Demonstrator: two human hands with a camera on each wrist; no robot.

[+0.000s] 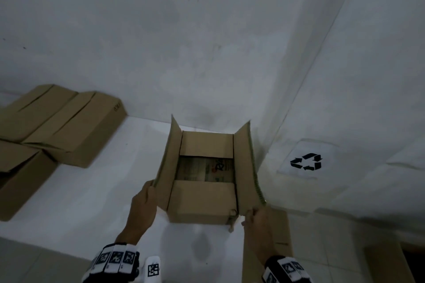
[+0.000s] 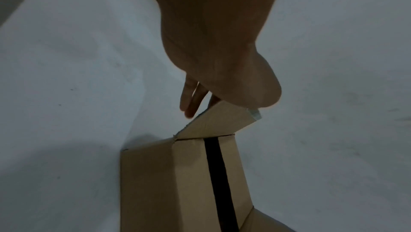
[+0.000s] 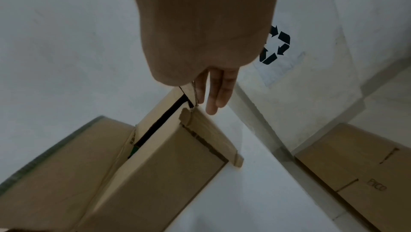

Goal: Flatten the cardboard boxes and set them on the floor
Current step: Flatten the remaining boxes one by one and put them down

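An open cardboard box (image 1: 202,200) stands on the white table (image 1: 92,202), its two short flaps folded in and its two long flaps raised. My left hand (image 1: 150,187) pinches the near corner of the left flap (image 1: 167,158), thumb on one side and fingers behind. In the left wrist view that flap corner (image 2: 219,121) sits under my thumb, fingers (image 2: 191,100) behind it. My right hand (image 1: 250,213) pinches the near corner of the right flap (image 1: 246,163). From the right wrist, fingers (image 3: 214,93) reach past the flap corner above the box (image 3: 160,174).
Several closed cardboard boxes (image 1: 64,126) are stacked at the table's left. A flat cardboard piece (image 1: 281,230) lies on the tiled floor below my right hand, also visible as cardboard (image 3: 364,174). A recycling symbol (image 1: 305,161) marks the white wall on the right.
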